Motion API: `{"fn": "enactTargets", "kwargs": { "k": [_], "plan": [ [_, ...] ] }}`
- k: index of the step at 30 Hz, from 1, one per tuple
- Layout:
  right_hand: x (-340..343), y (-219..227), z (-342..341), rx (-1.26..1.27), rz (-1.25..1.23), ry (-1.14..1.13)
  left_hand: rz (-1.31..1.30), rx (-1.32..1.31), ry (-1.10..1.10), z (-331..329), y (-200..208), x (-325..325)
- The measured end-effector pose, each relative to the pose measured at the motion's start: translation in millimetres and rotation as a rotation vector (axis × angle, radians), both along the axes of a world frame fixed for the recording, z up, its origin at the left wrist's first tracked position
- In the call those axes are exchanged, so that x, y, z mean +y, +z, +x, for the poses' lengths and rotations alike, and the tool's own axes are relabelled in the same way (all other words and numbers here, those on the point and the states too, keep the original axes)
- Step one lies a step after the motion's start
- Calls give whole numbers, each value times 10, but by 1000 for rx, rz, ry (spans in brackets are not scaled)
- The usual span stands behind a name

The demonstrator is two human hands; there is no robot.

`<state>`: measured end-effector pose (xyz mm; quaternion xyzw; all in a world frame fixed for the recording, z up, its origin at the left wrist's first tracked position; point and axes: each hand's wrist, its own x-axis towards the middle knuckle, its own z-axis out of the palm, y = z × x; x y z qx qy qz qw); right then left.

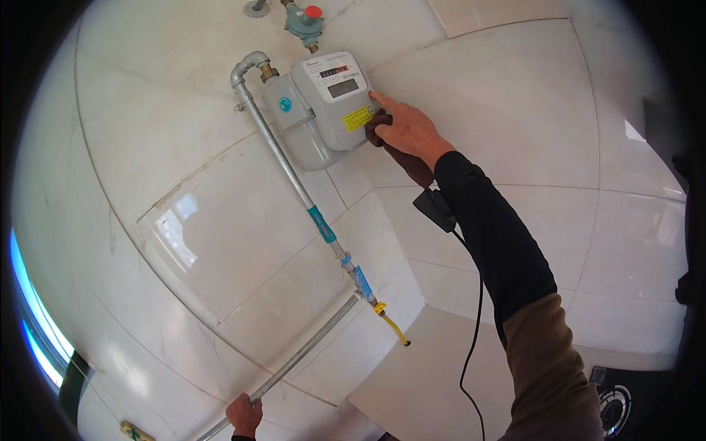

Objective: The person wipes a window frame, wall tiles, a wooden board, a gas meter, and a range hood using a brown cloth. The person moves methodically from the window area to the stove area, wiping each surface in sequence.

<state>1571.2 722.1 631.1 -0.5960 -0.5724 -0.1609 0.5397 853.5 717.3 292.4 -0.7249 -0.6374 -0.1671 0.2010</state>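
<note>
A grey gas meter point(342, 99) with a small display and a yellow label hangs on the tiled wall. My right hand point(412, 132) is at its right edge, index finger stretched out to the casing. The other fingers are curled around a dark brown cloth point(404, 163), which is bunched against the meter's lower right side and trails below the palm. Low in the view, my left hand point(244, 415) is wrapped round a slanting metal pipe point(305, 344). A black device point(435, 211) with a cable is at my right wrist.
A galvanised pipe point(276, 147) runs from the meter down to a valve with a blue handle point(362, 281) and a yellow hose point(395, 328). Above the meter is a green-grey regulator point(305, 26) with a red cap. A black stove point(621, 400) stands at lower right.
</note>
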Motion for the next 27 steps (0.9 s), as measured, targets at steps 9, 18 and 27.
{"fn": "enactTargets", "kwargs": {
  "k": [9, 18, 27],
  "plan": [
    [102, -146, 56, 21, 101, 69, 27, 28, -9, -25, -18, 11],
    [9, -149, 52, 82, 65, 139, -24, 8, 32, -20, 20, -8],
    [-6, -114, 63, 11, 61, 107, -25, 36, 53, -117, -35, 81]
  ]
}}
